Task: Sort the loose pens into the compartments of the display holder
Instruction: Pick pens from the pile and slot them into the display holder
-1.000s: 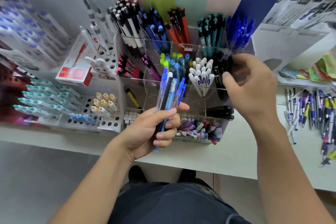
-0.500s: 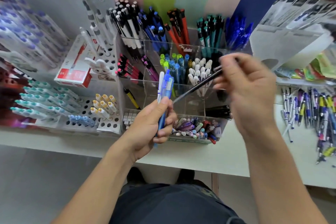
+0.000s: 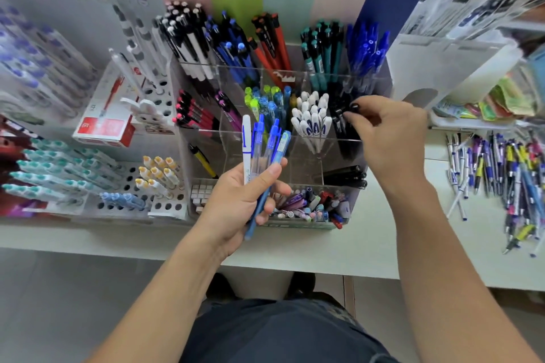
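At the middle of the frame, the left hand grips a small bunch of blue and white pens, their tops upward, in front of the clear display holder. Right of centre, the right hand pinches the top of a black pen that stands in the compartment of black pens. Many loose pens lie on the desk at the right edge.
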### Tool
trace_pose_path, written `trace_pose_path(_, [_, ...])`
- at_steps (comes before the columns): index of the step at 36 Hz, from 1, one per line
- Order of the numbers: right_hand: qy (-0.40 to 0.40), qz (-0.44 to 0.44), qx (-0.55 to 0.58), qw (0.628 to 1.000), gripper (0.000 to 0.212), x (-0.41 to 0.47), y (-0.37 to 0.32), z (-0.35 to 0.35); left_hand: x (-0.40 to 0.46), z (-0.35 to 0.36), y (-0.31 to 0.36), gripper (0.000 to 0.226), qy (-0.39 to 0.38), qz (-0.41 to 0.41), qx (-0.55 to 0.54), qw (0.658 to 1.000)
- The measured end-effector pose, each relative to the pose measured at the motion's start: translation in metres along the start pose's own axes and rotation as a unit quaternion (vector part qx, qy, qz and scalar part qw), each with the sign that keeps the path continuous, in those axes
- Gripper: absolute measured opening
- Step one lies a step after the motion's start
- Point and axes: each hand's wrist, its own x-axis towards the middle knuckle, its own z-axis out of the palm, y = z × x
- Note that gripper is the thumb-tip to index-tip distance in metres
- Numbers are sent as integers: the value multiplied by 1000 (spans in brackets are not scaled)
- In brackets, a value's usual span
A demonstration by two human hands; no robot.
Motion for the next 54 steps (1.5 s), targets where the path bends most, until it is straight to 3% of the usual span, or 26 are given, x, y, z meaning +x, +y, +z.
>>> trace_pose_path(5, [-21,28,-67,997,18,2,4,3,-2,1,-1,35,13,2,-4,1000])
trace_pose_path(8, [46,36,-21,998,23,-4,-5,1,-4,1,0,37,21,13,-6,1000])
trace_pose_path(10, [97,27,51,994,15,-16,-22,-3,-4,1,1,39,28,21,-8,999])
trace_pose_path(11, [81,35,98,991,14,-22,-31,-2,-4,1,1,40,30,23,-5,999])
trace_pose_path(13, [-33,81,178,980,19,-33,-46,6,-4,1,0,39,26,25,8,999])
trace_pose_path(15, [-149,131,246,949,20,-41,-54,16,-3,1,-1,36,19,24,19,999])
trace_pose_path(17, [-194,179,326,908,14,-44,-56,24,-3,1,0,34,18,23,14,999])
trace_pose_path(21, [-215,197,409,865,8,-40,-61,26,-5,-3,4,35,26,35,8,999])
trace_pose_path(26, [-120,179,455,864,17,-26,-68,21,-4,-11,17,33,10,61,29,998])
trace_pose_path(31, [-186,188,483,835,12,-21,-72,20,1,-18,20,25,14,79,29,996])
trace_pose_path(33, [-153,163,489,843,14,-21,-74,18,2,-19,22,29,45,79,21,996])
trace_pose_path(35, [-62,114,467,875,14,-19,-75,12,2,-21,23,33,79,90,10,993])
trace_pose_path(37, [25,43,413,909,15,-13,-75,5,3,-24,23,27,108,104,10,989])
trace_pose_path(39, [63,-23,339,938,18,-7,-70,3,3,-28,23,17,127,117,8,985])
trace_pose_path(43, [43,-90,215,971,30,-4,-64,17,5,-25,25,17,129,130,12,983])
trace_pose_path(49, [93,-147,174,969,35,-1,-69,18,18,-10,38,17,120,134,27,983])
trace_pose_path(54, [24,-209,112,971,34,2,-68,14,34,-5,45,19,94,120,-6,988])
